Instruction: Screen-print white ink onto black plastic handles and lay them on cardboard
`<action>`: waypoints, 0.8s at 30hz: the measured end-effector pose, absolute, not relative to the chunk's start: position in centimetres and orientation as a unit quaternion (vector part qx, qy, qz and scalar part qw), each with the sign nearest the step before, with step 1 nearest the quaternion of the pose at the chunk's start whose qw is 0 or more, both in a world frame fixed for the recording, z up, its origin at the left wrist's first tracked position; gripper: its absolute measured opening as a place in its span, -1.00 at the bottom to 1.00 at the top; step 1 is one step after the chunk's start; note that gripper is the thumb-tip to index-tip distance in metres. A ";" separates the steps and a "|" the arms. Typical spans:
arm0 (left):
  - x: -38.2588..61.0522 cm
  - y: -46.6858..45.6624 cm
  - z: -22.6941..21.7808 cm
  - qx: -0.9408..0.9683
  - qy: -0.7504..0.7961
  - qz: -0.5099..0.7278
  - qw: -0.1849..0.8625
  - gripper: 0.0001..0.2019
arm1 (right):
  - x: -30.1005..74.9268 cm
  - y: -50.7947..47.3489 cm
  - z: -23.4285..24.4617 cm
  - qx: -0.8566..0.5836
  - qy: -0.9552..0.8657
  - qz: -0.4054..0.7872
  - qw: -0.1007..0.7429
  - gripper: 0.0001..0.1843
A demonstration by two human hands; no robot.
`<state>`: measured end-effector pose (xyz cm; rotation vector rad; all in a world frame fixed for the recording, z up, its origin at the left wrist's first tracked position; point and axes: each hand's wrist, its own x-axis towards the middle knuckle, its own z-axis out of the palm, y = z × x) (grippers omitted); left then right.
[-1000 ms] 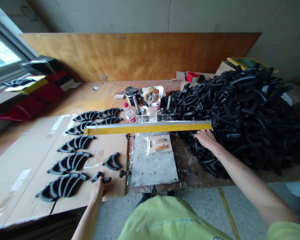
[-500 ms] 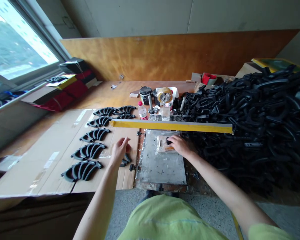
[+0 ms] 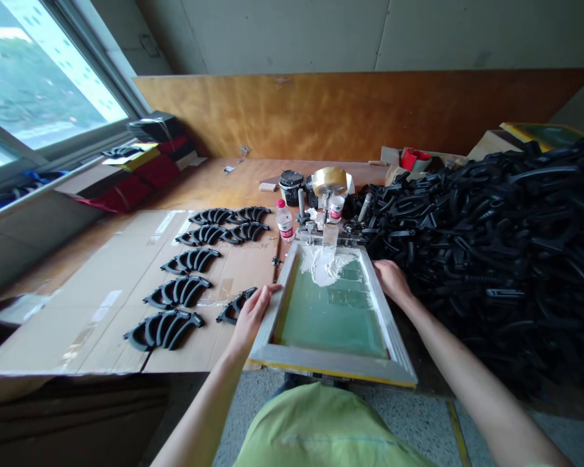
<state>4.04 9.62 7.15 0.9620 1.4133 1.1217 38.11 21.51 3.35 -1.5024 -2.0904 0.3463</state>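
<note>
A screen-printing frame (image 3: 331, 359) lies lowered in front of me, with a grey rim and green mesh. White ink (image 3: 325, 267) is smeared over the far part of its mesh. My left hand (image 3: 253, 316) grips the rim's left side, fingers closed on it. On the opposite side my right hand (image 3: 393, 279) holds the right rim, its fingertips partly hidden. The metal plate under the frame is covered from sight. Beside my left hand, curved black plastic parts (image 3: 234, 306) lie on the cardboard (image 3: 97, 279).
Several rows of curved black parts (image 3: 178, 292) spread over the cardboard at left. A large heap of black parts (image 3: 491, 259) fills the right side. Behind the frame stand a red-capped bottle (image 3: 285, 222), a black tub (image 3: 291, 187) and a tape roll (image 3: 329, 178).
The raised screen-printing frame has come down over the metal plate. My right hand has left the small black part on the plate; both hands have moved to the frame's sides.
</note>
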 end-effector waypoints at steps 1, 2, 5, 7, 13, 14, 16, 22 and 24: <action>4.1 9.0 5.9 0.389 0.597 0.447 0.540 -0.46 | 38.3 22.4 4.0 -0.568 -0.766 0.099 0.283 -0.72; 4.2 8.6 4.6 0.376 0.600 0.438 0.555 -0.40 | 37.9 23.4 4.6 -0.569 -0.765 0.067 0.295 -0.72; 4.8 8.2 1.1 0.356 0.608 0.436 0.560 -0.25 | 33.8 25.8 5.8 -0.519 -0.804 0.015 0.290 -0.45; 4.9 8.3 -0.4 0.369 0.618 0.434 0.542 -0.27 | 30.6 26.8 5.9 -0.492 -0.838 0.031 0.234 -0.48; 4.5 8.4 -1.9 0.380 0.634 0.422 0.525 -0.36 | 28.3 23.9 4.2 -0.461 -0.880 0.080 0.086 -0.86; 4.5 8.4 -1.9 0.380 0.635 0.424 0.523 -0.37 | 28.9 22.9 4.1 -0.425 -0.898 0.080 0.083 -0.84; 4.6 8.3 -2.0 0.381 0.632 0.428 0.522 -0.39 | 30.2 21.4 4.3 -0.340 -0.933 0.089 0.073 -0.80; 4.9 8.1 -1.2 0.345 0.625 0.448 0.538 -0.39 | 30.8 21.6 4.7 -0.324 -0.934 0.116 0.097 -0.84; 4.9 8.1 -0.9 0.341 0.622 0.450 0.542 -0.38 | 30.5 21.2 3.8 -0.353 -0.922 0.087 0.133 -0.73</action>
